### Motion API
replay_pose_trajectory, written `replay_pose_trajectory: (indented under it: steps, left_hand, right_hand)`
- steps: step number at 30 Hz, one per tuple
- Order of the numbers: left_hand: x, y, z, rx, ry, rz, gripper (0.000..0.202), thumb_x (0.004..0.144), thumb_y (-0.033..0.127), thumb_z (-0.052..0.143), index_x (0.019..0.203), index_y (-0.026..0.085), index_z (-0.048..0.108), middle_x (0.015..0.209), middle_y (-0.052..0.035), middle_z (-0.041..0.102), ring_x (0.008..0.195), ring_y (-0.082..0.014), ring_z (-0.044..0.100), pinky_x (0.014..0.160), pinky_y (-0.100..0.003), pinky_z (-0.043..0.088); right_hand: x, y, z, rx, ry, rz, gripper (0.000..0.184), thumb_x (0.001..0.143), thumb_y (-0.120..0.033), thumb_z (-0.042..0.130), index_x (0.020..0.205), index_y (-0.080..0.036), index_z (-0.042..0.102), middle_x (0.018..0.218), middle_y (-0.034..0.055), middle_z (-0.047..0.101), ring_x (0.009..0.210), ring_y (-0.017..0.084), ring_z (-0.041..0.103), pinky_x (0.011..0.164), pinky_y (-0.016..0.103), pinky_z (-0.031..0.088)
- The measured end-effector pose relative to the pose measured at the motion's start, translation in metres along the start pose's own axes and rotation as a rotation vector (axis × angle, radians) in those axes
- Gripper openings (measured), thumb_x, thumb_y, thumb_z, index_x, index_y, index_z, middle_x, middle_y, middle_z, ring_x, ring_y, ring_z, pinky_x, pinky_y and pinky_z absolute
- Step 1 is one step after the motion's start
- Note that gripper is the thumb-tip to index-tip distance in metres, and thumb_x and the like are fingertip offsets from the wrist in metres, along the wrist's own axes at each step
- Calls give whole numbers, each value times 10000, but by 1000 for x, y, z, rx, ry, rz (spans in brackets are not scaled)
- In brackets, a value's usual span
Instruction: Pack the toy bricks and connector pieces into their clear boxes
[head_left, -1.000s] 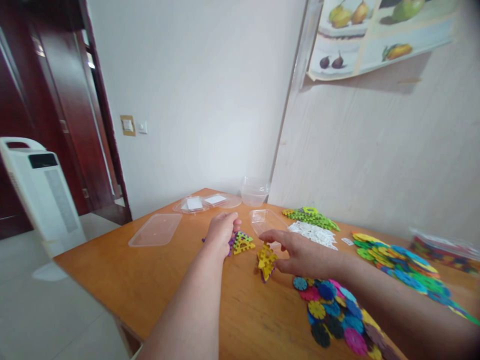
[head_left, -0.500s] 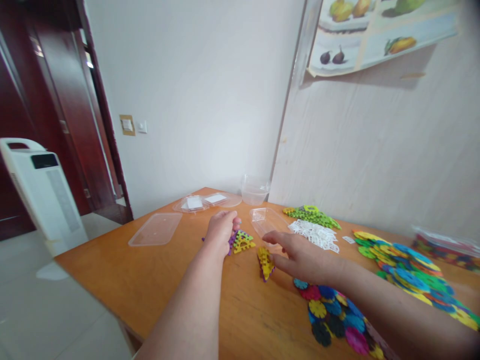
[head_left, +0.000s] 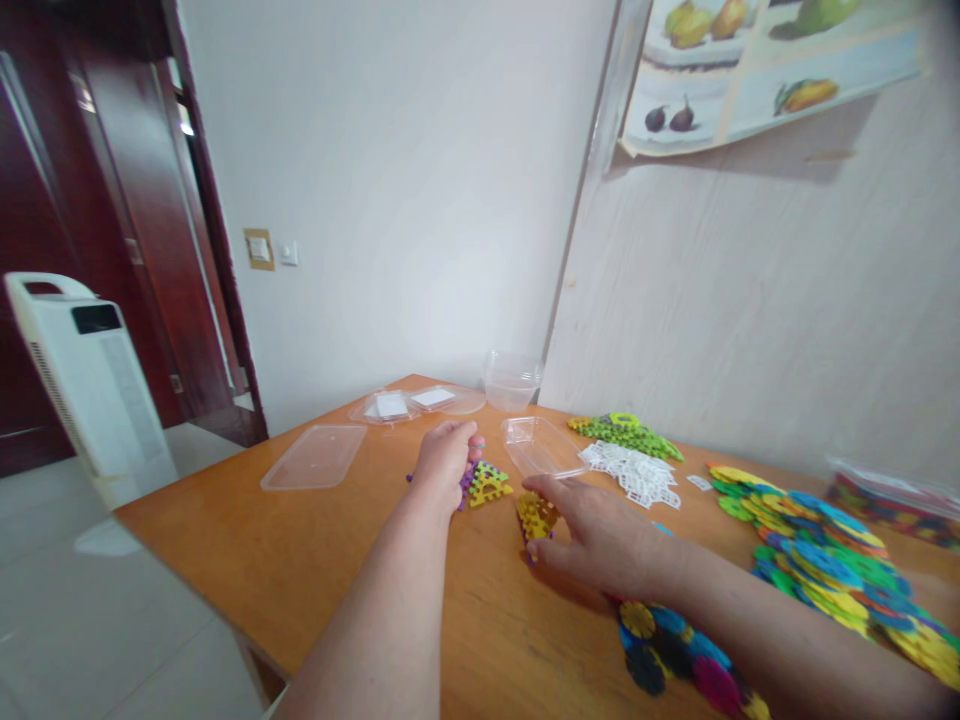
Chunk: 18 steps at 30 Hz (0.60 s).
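My left hand (head_left: 444, 462) rests on the wooden table (head_left: 315, 545), fingers curled over a purple toy piece, beside a yellow-green triangle model (head_left: 488, 483) built of plastic tiles. My right hand (head_left: 596, 535) lies palm down, its fingers closing round a yellow-and-purple tile model (head_left: 535, 515). A clear plastic tub (head_left: 538, 447) stands just beyond both hands.
Flat clear lid (head_left: 313, 456) at the left, two smaller lids (head_left: 416, 402) and a clear cup (head_left: 510, 380) at the far edge. Piles of green (head_left: 625, 433), white (head_left: 632, 472) and mixed coloured discs (head_left: 825, 555) (head_left: 675, 655) lie to the right. A white appliance (head_left: 82, 380) stands on the floor left.
My right hand has slid left and lower over the yellow model, covering more of it. The left hand has stayed put. The view shifted slightly.
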<state>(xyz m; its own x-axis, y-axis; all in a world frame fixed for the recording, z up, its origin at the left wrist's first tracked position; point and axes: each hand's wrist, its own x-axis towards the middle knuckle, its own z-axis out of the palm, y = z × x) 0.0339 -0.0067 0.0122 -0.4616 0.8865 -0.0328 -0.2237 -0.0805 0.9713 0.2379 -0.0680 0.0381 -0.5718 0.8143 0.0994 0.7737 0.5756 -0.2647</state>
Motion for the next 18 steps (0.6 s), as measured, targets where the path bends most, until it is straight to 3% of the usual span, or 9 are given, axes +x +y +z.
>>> replay_pose_trajectory:
  steps: [5,9,13,18]
  left_hand:
    - [2,2,0,-21,42,4,113,698,256,654,731,154,617,683,-71,678,510,-116,576,459,-203,357]
    - [5,8,-4,-127,185,22,127,693,252,638,776,157,620,736,-53,686,524,-98,564,464,-198,353]
    - [10,12,-12,-297,345,23,181,688,257,620,842,161,623,785,-36,685,554,-88,570,474,-186,340]
    - [16,11,-19,-377,418,4,201,675,257,607,849,157,622,848,-48,689,600,-98,589,493,-196,354]
  right_hand:
    - [-3,2,-2,-2,-16,-25,714,761,-446,647,1425,-253,471,1327,115,606,1144,302,597,951,411,457]
    - [4,3,-5,4,73,-106,591,817,-402,596,1376,-226,519,1296,98,627,1151,267,586,967,374,445]
    - [25,-7,-5,-37,116,-182,453,852,-317,539,1287,-202,588,1218,100,663,1116,249,596,941,346,448]
    - [60,-29,3,-158,53,-247,370,827,-261,547,1183,-215,636,1087,91,698,1027,249,620,868,338,457]
